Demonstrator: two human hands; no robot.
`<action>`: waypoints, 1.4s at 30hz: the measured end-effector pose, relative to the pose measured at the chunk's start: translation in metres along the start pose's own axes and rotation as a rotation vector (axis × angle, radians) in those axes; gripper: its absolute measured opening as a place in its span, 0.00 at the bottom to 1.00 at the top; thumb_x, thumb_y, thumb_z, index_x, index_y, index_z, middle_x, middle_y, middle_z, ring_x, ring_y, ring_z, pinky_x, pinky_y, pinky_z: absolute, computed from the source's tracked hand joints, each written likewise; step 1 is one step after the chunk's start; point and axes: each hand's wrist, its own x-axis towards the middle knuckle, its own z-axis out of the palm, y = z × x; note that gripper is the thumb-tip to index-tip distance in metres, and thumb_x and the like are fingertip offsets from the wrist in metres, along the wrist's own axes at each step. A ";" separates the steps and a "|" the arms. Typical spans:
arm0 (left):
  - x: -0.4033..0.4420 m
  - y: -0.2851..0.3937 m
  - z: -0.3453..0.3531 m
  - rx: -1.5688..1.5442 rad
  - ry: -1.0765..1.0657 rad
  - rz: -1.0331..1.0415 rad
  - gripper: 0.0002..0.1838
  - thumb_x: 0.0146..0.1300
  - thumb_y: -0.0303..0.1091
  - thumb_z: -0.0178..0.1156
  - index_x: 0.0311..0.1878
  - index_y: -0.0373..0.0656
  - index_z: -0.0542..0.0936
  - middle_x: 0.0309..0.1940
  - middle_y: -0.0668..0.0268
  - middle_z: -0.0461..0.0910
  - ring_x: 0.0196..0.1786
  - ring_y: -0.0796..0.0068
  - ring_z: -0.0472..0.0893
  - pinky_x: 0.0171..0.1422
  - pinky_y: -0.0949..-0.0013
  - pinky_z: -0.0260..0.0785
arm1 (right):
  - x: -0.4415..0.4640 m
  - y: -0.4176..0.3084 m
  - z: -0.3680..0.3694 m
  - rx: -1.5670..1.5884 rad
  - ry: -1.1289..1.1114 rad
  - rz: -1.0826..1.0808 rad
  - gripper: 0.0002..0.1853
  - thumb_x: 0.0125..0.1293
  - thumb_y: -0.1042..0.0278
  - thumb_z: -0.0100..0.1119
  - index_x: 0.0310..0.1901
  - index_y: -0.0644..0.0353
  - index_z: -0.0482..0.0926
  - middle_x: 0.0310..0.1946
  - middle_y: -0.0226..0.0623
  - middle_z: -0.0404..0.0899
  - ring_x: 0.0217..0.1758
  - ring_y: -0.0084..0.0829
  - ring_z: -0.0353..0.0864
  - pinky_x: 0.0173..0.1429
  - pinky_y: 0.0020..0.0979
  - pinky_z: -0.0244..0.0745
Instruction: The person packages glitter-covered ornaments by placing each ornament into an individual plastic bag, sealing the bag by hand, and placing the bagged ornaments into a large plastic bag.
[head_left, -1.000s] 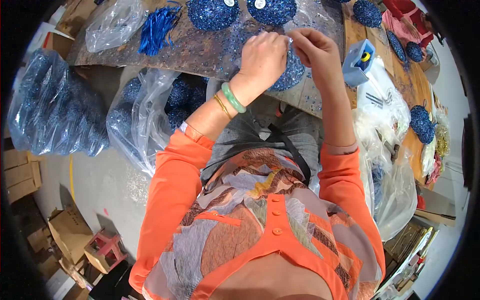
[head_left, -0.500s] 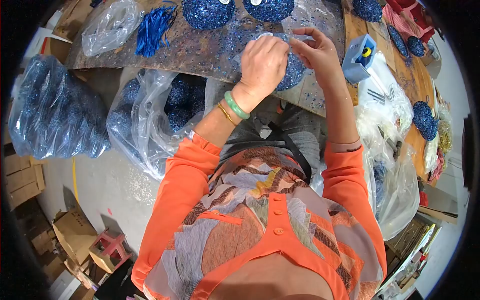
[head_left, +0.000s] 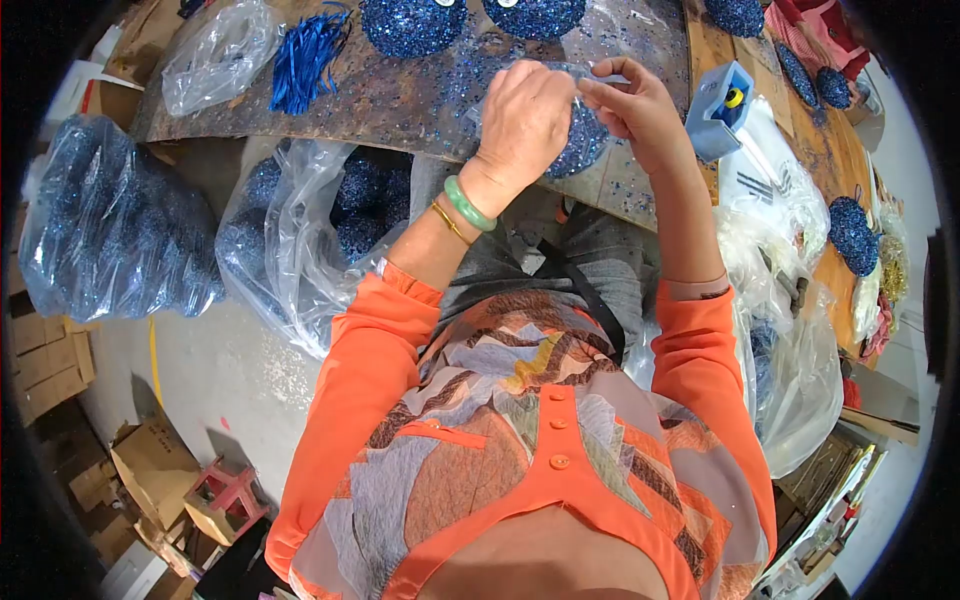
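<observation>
A blue glitter ball [head_left: 582, 148] sits at the near edge of the work table, partly covered by my hands. My left hand [head_left: 527, 122], with a green bangle and a gold bracelet at the wrist, is closed above the ball's left side; what its fingers hold is hidden. On the other side, my right hand [head_left: 632, 105] pinches a thin, clear strip [head_left: 603, 79] between thumb and forefinger. The strip runs toward my left fingertips. Two larger blue glitter balls, the left one [head_left: 413, 25] and the right one [head_left: 537, 15], rest just beyond my hands.
Blue ribbon strands [head_left: 308, 62] and a clear plastic bag [head_left: 220, 60] lie at the table's left. A light-blue box [head_left: 715, 115] stands right of my hands. Bagged blue balls [head_left: 110, 225] hang at left. Another person's arm [head_left: 815, 40] shows at far right.
My left hand has turned slightly and its fingers have shifted up and left. My right hand keeps its pinch, nearly in place.
</observation>
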 end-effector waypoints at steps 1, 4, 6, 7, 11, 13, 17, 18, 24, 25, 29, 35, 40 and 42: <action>0.000 0.000 0.000 -0.016 0.004 -0.040 0.04 0.52 0.23 0.61 0.29 0.42 0.76 0.29 0.63 0.78 0.38 0.60 0.78 0.43 0.61 0.69 | -0.001 0.000 0.001 0.012 0.004 0.005 0.20 0.54 0.69 0.71 0.45 0.63 0.73 0.25 0.27 0.76 0.22 0.14 0.69 0.20 0.16 0.56; 0.002 0.000 0.000 -0.069 0.009 -0.177 0.03 0.54 0.25 0.61 0.29 0.41 0.76 0.25 0.61 0.77 0.32 0.60 0.79 0.37 0.62 0.70 | -0.003 0.003 -0.001 0.078 -0.050 -0.012 0.20 0.53 0.70 0.71 0.45 0.63 0.73 0.24 0.28 0.76 0.22 0.13 0.69 0.20 0.16 0.56; 0.003 -0.003 0.004 -0.114 -0.002 -0.286 0.03 0.56 0.26 0.61 0.30 0.40 0.76 0.24 0.59 0.77 0.30 0.59 0.79 0.34 0.63 0.70 | -0.007 0.002 0.005 0.065 0.002 -0.027 0.20 0.53 0.71 0.71 0.45 0.63 0.73 0.23 0.27 0.75 0.20 0.13 0.68 0.20 0.17 0.56; 0.004 -0.004 0.005 -0.153 0.007 -0.311 0.04 0.55 0.26 0.61 0.29 0.41 0.75 0.23 0.59 0.77 0.29 0.57 0.78 0.34 0.61 0.70 | -0.009 0.001 0.008 0.058 0.028 -0.034 0.20 0.53 0.72 0.71 0.45 0.63 0.73 0.23 0.27 0.74 0.20 0.13 0.67 0.20 0.17 0.56; 0.007 -0.002 0.004 -0.236 0.003 -0.407 0.05 0.53 0.26 0.61 0.27 0.41 0.73 0.22 0.59 0.77 0.29 0.53 0.78 0.33 0.56 0.69 | -0.010 0.009 0.015 -0.005 0.094 -0.087 0.19 0.52 0.71 0.71 0.44 0.62 0.75 0.23 0.28 0.77 0.19 0.14 0.69 0.20 0.17 0.59; 0.007 0.001 0.002 -0.256 -0.014 -0.436 0.06 0.53 0.26 0.61 0.28 0.41 0.73 0.22 0.59 0.77 0.30 0.53 0.79 0.33 0.56 0.70 | -0.012 0.007 0.018 -0.131 0.161 -0.086 0.18 0.51 0.71 0.70 0.44 0.62 0.77 0.23 0.30 0.79 0.19 0.15 0.71 0.21 0.18 0.62; 0.003 0.003 0.002 -0.283 -0.025 -0.430 0.06 0.53 0.27 0.61 0.28 0.41 0.73 0.23 0.58 0.78 0.31 0.52 0.79 0.33 0.55 0.70 | -0.009 0.013 0.010 -0.399 0.154 -0.172 0.19 0.51 0.68 0.70 0.46 0.60 0.79 0.25 0.32 0.83 0.23 0.16 0.76 0.25 0.20 0.69; 0.002 0.004 0.001 -0.280 -0.023 -0.422 0.06 0.53 0.26 0.61 0.28 0.41 0.73 0.23 0.58 0.78 0.31 0.52 0.79 0.33 0.55 0.70 | -0.008 0.011 0.008 -0.430 0.129 -0.152 0.19 0.51 0.68 0.70 0.47 0.60 0.79 0.25 0.32 0.83 0.23 0.16 0.77 0.26 0.20 0.70; 0.001 0.007 0.000 -0.237 -0.052 -0.328 0.05 0.53 0.24 0.59 0.29 0.41 0.72 0.24 0.58 0.78 0.32 0.52 0.79 0.35 0.53 0.70 | -0.010 0.020 0.006 -0.564 0.164 -0.327 0.19 0.52 0.66 0.70 0.46 0.59 0.78 0.23 0.35 0.83 0.24 0.23 0.80 0.30 0.25 0.75; 0.001 0.007 0.001 -0.256 -0.057 -0.338 0.04 0.53 0.24 0.58 0.29 0.41 0.72 0.24 0.57 0.78 0.32 0.52 0.79 0.35 0.53 0.70 | -0.010 0.020 0.007 -0.603 0.197 -0.388 0.19 0.51 0.66 0.70 0.45 0.59 0.78 0.23 0.35 0.82 0.24 0.25 0.81 0.31 0.26 0.75; 0.000 0.006 -0.002 -0.305 -0.104 -0.361 0.03 0.53 0.22 0.56 0.30 0.40 0.72 0.24 0.56 0.78 0.33 0.50 0.79 0.36 0.53 0.71 | -0.015 0.019 0.012 -0.656 0.242 -0.433 0.22 0.52 0.66 0.71 0.49 0.58 0.75 0.23 0.33 0.80 0.26 0.24 0.80 0.33 0.26 0.75; 0.000 0.009 -0.010 -0.293 -0.127 -0.361 0.11 0.55 0.21 0.58 0.43 0.41 0.75 0.30 0.59 0.83 0.34 0.66 0.84 0.38 0.69 0.74 | -0.018 0.015 0.018 -0.649 0.202 -0.413 0.28 0.52 0.68 0.71 0.57 0.52 0.74 0.24 0.29 0.79 0.28 0.18 0.77 0.35 0.24 0.74; 0.004 0.009 -0.016 -0.338 -0.266 -0.438 0.20 0.53 0.25 0.65 0.51 0.46 0.76 0.36 0.58 0.83 0.37 0.59 0.84 0.42 0.65 0.75 | -0.015 0.021 0.009 -0.717 0.148 -0.476 0.27 0.52 0.67 0.71 0.55 0.53 0.75 0.21 0.30 0.78 0.25 0.22 0.77 0.31 0.27 0.74; 0.006 0.008 -0.017 -0.363 -0.273 -0.421 0.16 0.56 0.22 0.64 0.49 0.44 0.79 0.38 0.61 0.84 0.41 0.72 0.84 0.46 0.69 0.74 | -0.019 0.028 0.005 -0.678 0.137 -0.581 0.27 0.53 0.69 0.69 0.56 0.54 0.73 0.21 0.33 0.77 0.24 0.27 0.78 0.30 0.30 0.72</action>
